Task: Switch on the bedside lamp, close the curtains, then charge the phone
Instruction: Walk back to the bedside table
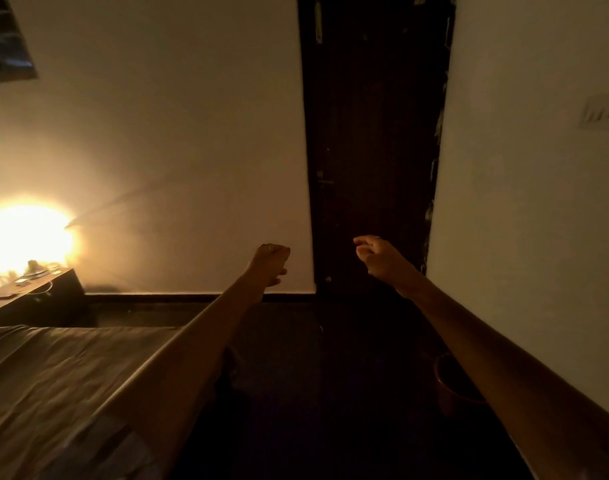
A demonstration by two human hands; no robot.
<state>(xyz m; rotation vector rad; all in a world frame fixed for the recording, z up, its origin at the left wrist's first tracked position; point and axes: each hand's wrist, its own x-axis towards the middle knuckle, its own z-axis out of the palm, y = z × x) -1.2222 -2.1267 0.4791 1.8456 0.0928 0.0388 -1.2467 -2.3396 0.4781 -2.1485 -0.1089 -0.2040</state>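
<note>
While both hands' fingers point(279, 252) curl shut empty, the lit lamp point(26, 233) glows far left.

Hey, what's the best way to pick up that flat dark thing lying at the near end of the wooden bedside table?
Pinch the flat dark thing by its long edges from above; it lies flat on the wooden bedside table, probably leaving no underside to reach.

1. I am looking into a bedroom in a home, dimly lit.
2. A bed point(64, 382) with a rumpled brown sheet fills the lower left.
3. Beside it stands a dark wooden bedside table point(36, 299) with a glowing lamp point(26, 233) and small clutter on top.
4. Plain painted walls, a dark wooden door point(372, 147) and a wall switch plate point(603, 112) complete it.
</note>
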